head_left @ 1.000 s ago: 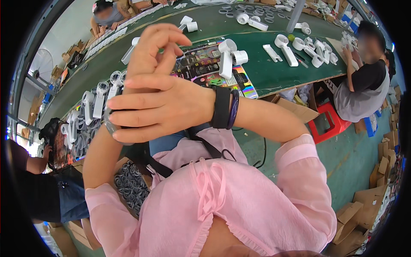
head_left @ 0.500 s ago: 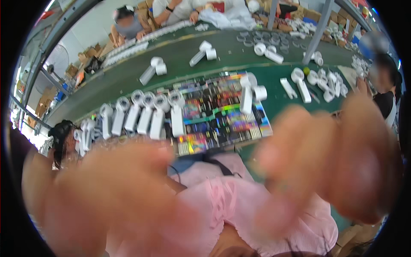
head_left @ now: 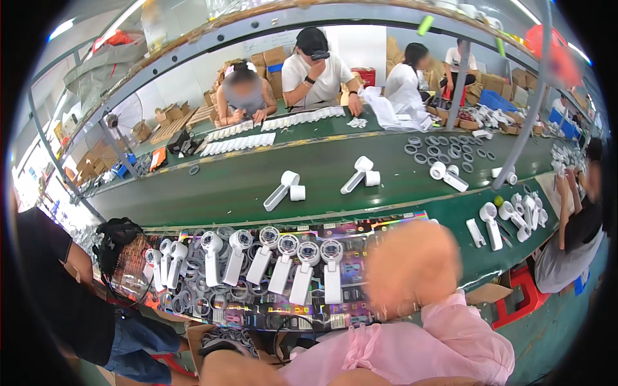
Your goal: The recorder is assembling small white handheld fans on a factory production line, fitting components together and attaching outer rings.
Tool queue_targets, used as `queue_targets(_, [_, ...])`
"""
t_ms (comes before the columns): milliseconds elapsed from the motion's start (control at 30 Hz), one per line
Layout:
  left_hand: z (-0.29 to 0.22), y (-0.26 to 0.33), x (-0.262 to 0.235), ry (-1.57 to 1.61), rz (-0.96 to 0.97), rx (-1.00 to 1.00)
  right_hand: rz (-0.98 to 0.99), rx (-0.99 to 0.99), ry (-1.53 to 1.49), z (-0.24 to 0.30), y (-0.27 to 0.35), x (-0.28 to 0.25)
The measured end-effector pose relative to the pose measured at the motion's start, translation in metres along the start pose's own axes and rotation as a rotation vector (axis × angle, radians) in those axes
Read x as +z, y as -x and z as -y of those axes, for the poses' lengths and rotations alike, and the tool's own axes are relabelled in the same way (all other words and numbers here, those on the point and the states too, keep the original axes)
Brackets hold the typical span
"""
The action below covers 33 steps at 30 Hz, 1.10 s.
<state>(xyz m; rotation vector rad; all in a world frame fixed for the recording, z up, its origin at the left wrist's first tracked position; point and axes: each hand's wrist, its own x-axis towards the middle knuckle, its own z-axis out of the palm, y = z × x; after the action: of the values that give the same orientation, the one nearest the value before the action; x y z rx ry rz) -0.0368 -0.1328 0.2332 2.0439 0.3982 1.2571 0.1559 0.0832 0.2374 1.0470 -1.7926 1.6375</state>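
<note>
My right hand (head_left: pixel 412 269) is a blurred, rounded shape over the right end of a shiny printed sheet (head_left: pixel 225 316). Its fingers are too smeared to read, and whatever it may hold does not show. Low at the bottom edge, my left hand (head_left: pixel 241 371) is also blurred and partly cut off. Several white handheld fans (head_left: pixel 281 273) lie side by side on the sheet, round heads away from me, with one fan (head_left: pixel 331 270) nearest my right hand. Grey rings (head_left: pixel 199 305) are heaped under and around the fans.
A green conveyor belt (head_left: pixel 225 206) runs behind the sheet, bearing white fan parts (head_left: pixel 283 191) and grey rings (head_left: pixel 444 149). More white fans (head_left: pixel 491 225) lie to the right. A person (head_left: pixel 573 219) sits at right; another person (head_left: pixel 58 289) is at left. Metal posts (head_left: pixel 521 103) rise beyond.
Both hands have moved away from close in front of the view, the left toward the bottom edge. The view has tilted up, showing more of the belt and people beyond.
</note>
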Motion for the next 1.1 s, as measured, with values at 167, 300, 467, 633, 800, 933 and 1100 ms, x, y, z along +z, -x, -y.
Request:
queue_targets(167, [0.059,0.034,-0.036,-0.187,-0.035,-0.584,-0.294,0.805,0.624,-0.193,0.011,-0.144])
queue_targets(300, [0.098,0.056,-0.051,-0.19,-0.437,-0.842,-0.194,1.043,1.174,-0.296,0.043,-0.199])
queue_targets(467, [0.139,0.111,-0.057,0.128,-0.722,-0.997,-0.078,1.148,1.219,-0.369,0.025,-0.215])
queue_targets(633, [0.157,0.102,-0.052,0.13,-0.817,-0.919,-0.099,1.155,1.289,-0.41,0.033,-0.217])
queue_targets(800, [0.159,0.091,-0.053,0.228,-0.838,-0.979,-0.289,1.213,1.174,-0.402,0.024,-0.23])
queue_targets(933, [0.165,0.092,-0.045,0.332,-0.945,-0.954,-0.241,1.185,1.21,-0.397,0.025,-0.23])
queue_targets(1100, [0.164,0.095,-0.044,0.324,-0.933,-0.969,-0.337,1.244,1.029,-0.381,0.036,-0.238])
